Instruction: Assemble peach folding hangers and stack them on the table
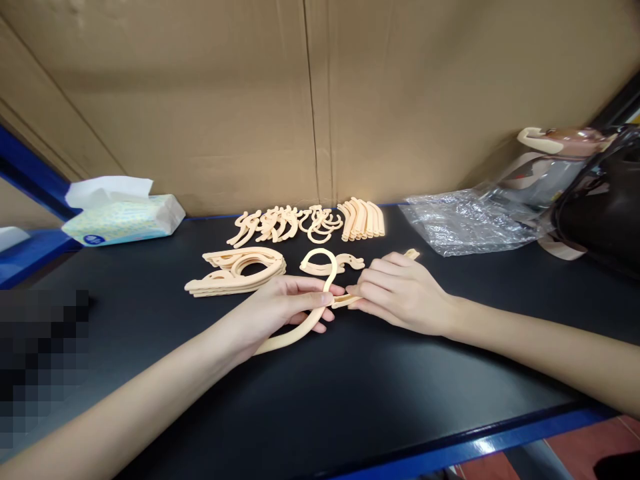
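Observation:
My left hand (280, 303) pinches a cream plastic hanger hook (331, 272) between thumb and fingers. Its round loop points up and away, and a long curved cream arm (290, 337) runs from it down under my palm. Whether hook and arm are one piece is hidden by my thumb. My right hand (400, 292) is closed around a slim, channelled hanger arm (344, 301), whose near end meets the hook at my left fingertips. The other end (413, 254) shows beyond my right knuckles. Just behind my hands lies a small scalloped cream piece (351, 261).
A stack of folded cream hangers (235, 288) lies at left. Behind it are piles of curved arms (280, 223), hooks (320, 227) and straighter tubes (364, 219). A tissue pack (127, 220) stands back left; clear plastic bag (465, 223) and dark bag (603, 200) sit right.

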`<state>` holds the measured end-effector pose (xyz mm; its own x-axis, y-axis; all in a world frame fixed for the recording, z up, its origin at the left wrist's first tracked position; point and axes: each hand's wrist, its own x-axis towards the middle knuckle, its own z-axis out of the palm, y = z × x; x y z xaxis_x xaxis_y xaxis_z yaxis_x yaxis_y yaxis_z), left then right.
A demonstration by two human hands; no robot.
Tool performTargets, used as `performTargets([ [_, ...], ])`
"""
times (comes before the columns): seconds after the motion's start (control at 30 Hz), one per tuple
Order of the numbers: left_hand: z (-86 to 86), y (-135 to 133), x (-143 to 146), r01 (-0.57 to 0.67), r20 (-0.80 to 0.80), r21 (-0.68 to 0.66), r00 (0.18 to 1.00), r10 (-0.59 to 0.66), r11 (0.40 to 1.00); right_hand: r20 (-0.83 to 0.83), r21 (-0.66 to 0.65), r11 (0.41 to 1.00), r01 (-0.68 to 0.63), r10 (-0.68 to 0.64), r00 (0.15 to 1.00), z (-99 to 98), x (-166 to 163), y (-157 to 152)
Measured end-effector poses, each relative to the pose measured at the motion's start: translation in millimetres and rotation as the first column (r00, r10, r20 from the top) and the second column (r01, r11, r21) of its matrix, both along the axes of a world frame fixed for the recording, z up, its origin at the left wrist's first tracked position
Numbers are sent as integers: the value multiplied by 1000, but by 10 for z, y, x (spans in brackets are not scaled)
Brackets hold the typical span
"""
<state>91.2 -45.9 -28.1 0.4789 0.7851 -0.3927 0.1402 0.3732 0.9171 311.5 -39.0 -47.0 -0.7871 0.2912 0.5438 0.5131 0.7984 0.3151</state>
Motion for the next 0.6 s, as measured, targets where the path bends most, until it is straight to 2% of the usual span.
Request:
performTargets([
  [0.3,-5,-7,32,-28,-29,42,999,29,999,19,44,998,-47,46,999,0,23,0],
  [0.6,8,-19,58,-37,-58,61,998,41,997,5,-8,998,-61,61,998,-3,29,2],
])
